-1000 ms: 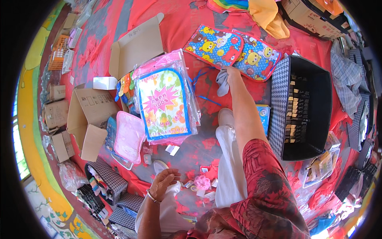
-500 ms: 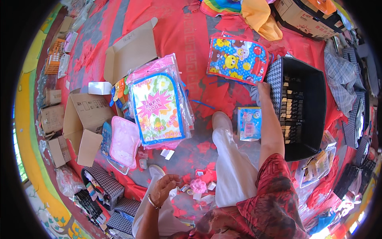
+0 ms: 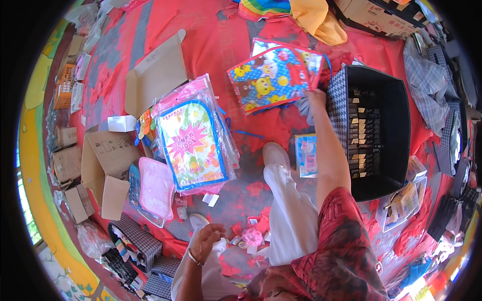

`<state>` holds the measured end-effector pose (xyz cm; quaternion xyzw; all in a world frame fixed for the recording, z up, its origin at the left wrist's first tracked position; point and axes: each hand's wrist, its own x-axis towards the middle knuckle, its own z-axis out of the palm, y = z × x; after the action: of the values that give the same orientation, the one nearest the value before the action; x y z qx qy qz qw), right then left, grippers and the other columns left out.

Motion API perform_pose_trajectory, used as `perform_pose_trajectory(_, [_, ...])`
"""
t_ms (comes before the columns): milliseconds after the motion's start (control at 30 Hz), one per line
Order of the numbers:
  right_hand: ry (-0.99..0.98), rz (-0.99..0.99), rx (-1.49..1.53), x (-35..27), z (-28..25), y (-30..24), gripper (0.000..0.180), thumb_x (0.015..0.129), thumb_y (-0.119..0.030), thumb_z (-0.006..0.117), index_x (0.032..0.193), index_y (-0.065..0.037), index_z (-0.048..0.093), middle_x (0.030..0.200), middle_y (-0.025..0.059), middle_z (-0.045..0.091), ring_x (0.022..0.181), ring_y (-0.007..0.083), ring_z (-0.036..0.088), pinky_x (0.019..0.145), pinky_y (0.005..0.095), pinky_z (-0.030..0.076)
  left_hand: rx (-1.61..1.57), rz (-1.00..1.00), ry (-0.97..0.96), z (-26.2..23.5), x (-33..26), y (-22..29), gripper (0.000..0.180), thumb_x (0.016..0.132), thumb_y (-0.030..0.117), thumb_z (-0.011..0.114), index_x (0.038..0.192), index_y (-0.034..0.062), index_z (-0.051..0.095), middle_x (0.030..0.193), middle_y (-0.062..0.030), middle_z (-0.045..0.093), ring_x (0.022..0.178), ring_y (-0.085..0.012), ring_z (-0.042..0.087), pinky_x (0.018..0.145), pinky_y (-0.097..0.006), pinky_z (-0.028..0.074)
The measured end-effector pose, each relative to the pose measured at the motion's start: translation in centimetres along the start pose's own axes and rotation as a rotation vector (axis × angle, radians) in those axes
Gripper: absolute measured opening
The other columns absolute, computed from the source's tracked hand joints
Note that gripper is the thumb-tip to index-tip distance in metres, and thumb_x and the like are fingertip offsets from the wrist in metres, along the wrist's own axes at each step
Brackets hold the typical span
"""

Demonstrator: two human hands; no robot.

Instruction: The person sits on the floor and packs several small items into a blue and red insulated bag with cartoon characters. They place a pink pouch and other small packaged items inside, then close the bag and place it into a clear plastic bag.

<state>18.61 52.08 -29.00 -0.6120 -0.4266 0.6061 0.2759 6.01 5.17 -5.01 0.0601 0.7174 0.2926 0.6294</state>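
My right hand (image 3: 315, 98) grips the lower right edge of a flat blue bag (image 3: 264, 86) with yellow bears and red trim. The bag is tilted, and a second printed layer fans out behind it. A bit of grey cloth (image 3: 305, 109) hangs just below these fingers. Close by on the right stands a black box with houndstooth sides (image 3: 386, 175), with rows of small black and gold packs inside. My left hand (image 3: 206, 242), a bangle at its wrist, hovers over my left leg with fingers extended and nothing visible in them.
Plastic-wrapped floral packages (image 3: 193, 145) lie left of centre beside a pink pad (image 3: 156, 188) and open cardboard boxes (image 3: 108, 155). A blue pack (image 3: 306, 155) rests near my right foot. Beyond are a yellow cloth (image 3: 316, 22) and a large carton (image 3: 374, 17).
My right hand has shifted the bear-print bag left, and its layers have spread apart. The fingers of my left hand have straightened from a pinch.
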Motion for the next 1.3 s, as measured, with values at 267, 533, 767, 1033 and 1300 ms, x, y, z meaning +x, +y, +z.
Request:
perform_pose_trajectory(267, [-0.047,-0.689,-0.642,-16.2,4.7,-6.1,0.027,0.074,-0.032,0.061,0.079,-0.005,0.058,0.070,0.0160,0.061,0.067,0.0354,0.060,0.060,0.0435,0.048,0.008,0.034,0.010,0.5,0.3,0.2,0.032,0.087,0.023,0.047,0.110,0.0011,0.051,0.102,-0.0098,0.058,0.091,-0.0178,0.056,0.081,-0.031,0.044])
perform_pose_trajectory(533, [-0.019,-0.101,-0.811,-14.1,-1.1,0.6,0.026,0.076,-0.029,0.056,0.081,-0.004,0.061,0.079,0.0192,0.062,0.077,0.0364,0.060,0.066,0.0453,0.046,0.025,0.036,0.044,0.2,0.2,0.4,0.031,0.087,0.020,0.045,0.110,-0.0007,0.051,0.103,-0.0107,0.058,0.091,-0.0179,0.056,0.080,-0.031,0.044])
perform_pose_trajectory(767, [0.134,-0.349,-1.103,-14.7,-4.1,1.8,0.036,0.080,-0.022,0.051,0.114,-0.013,0.050,0.078,0.0169,0.061,0.072,0.0354,0.060,0.062,0.0486,0.046,0.187,0.114,0.070,0.2,0.7,-1.2,0.027,0.085,0.009,0.047,0.109,-0.0020,0.052,0.098,-0.0099,0.060,0.088,-0.0163,0.057,0.077,-0.029,0.045])
perform_pose_trajectory(1033, [0.093,-0.943,-0.719,-19.9,-0.8,-6.4,0.038,0.076,-0.005,0.054,0.113,-0.007,0.051,0.077,0.0137,0.060,0.060,0.0300,0.060,0.050,0.0369,0.048,0.078,0.111,0.087,-0.2,1.2,-1.4,0.031,0.088,0.013,0.045,0.116,0.0009,0.047,0.102,-0.0099,0.057,0.088,-0.0169,0.056,0.077,-0.030,0.046])
perform_pose_trajectory(1300, [-0.196,-0.637,0.105,-25.4,1.9,-13.4,0.026,0.081,0.002,0.058,0.107,0.003,0.054,0.084,0.0020,0.060,0.075,0.0031,0.052,0.065,0.0177,0.043,-0.274,0.242,0.041,0.5,0.9,2.5,0.047,0.093,0.034,0.040,0.129,0.0045,0.038,0.110,-0.0128,0.054,0.094,-0.0199,0.055,0.081,-0.031,0.044])
